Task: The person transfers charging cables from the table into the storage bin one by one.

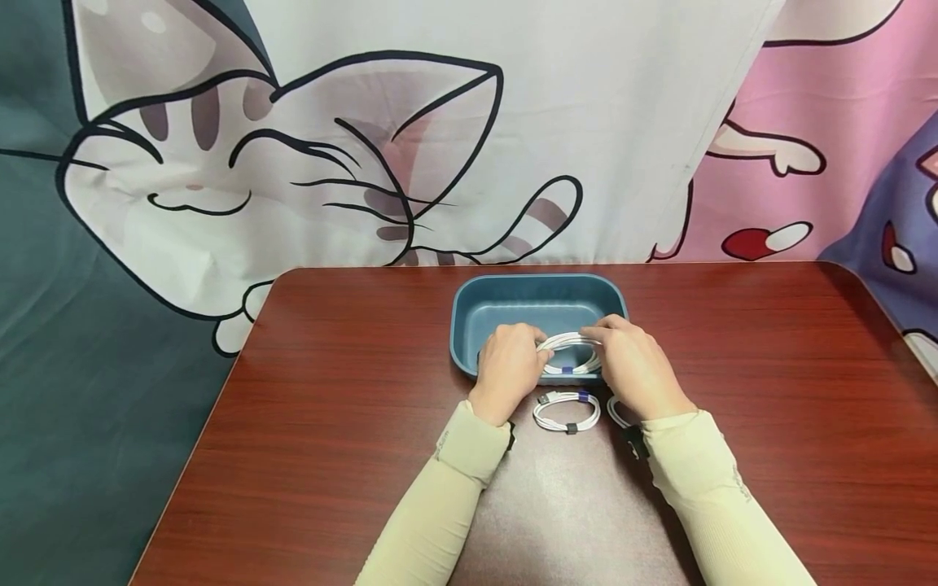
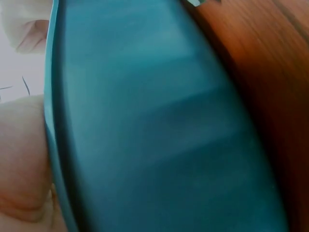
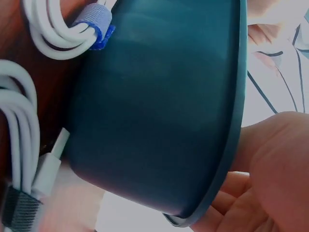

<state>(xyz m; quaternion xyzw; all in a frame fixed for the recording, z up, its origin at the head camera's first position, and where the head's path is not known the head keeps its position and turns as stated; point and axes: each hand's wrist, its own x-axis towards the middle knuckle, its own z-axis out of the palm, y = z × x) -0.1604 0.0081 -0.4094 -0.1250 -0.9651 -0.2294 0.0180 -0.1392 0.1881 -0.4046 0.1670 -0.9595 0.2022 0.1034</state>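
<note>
I extend my left arm and right arm forward, left hand and right hand facing each other, nearly level, both curled in a pinching grip.

Over the near rim of the bin, passage is blocked by the left hand and the right hand; the gap between them is filled by a white cable coil. Entry could be made from the far left. Nearer, a low approach is hindered by a second coil and a third coil (partly hidden by the right hand). Wide room is offered left and right on the tabletop.
</note>
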